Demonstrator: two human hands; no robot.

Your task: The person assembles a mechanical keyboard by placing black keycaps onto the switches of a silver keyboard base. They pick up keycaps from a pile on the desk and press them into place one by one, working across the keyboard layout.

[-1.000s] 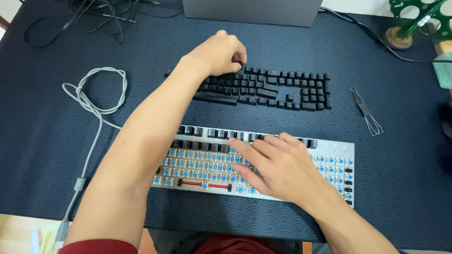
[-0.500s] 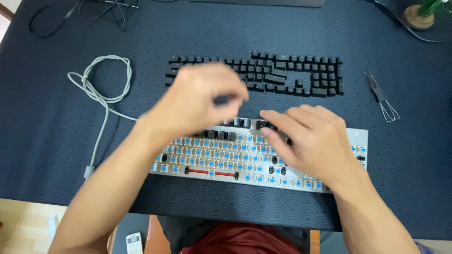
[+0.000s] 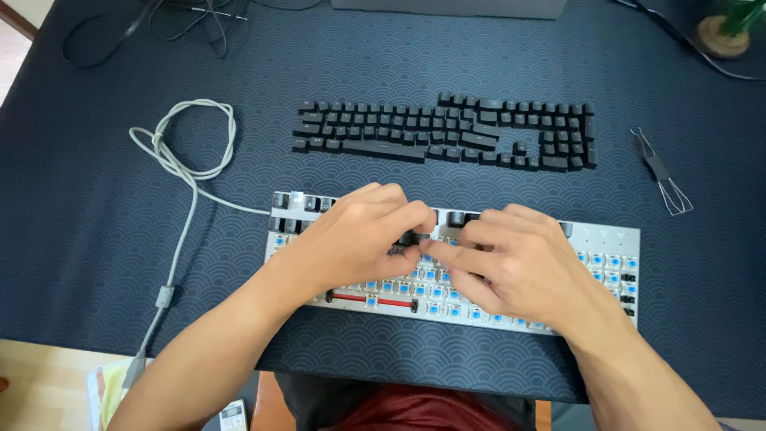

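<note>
I am pinching a black keycap (image 3: 407, 238) between my left hand (image 3: 359, 231) and right hand (image 3: 511, 263), fingers closed, over the bare keyboard (image 3: 606, 247) switches to seat it.

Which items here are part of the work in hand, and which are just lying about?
In use:
- left hand and right hand, meeting over a black keycap
- keyboard with blue switches bared
- loose black keycaps laid out behind it
- wire keycap puller

Lying about:
- grey coiled cable
- black cables
- plant pot
</note>
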